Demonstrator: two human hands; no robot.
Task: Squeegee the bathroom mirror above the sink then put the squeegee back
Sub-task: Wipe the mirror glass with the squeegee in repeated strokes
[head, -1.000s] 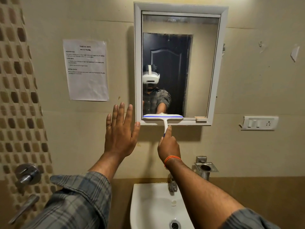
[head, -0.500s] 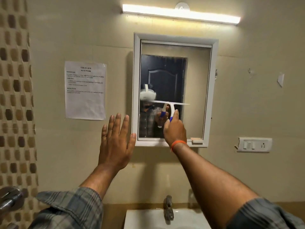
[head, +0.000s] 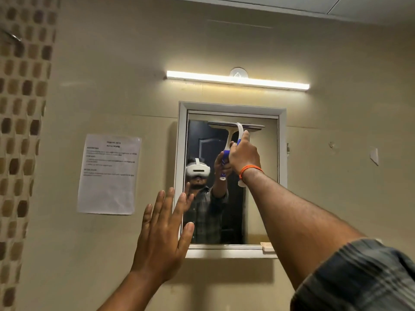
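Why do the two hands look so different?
The right hand is curled round the squeegee handle, high up by the mirror top; the left hand holds nothing. The left hand's fingers are straight and spread, down by the mirror's lower left edge. The right wrist wears an orange band; the left is bare. Both are raised.

One head-worn view, close to the wall, tilts upward at the mirror [head: 232, 176]; the lamp [head: 238, 80] sits above the grip, both forearms entering from the bottom edge.
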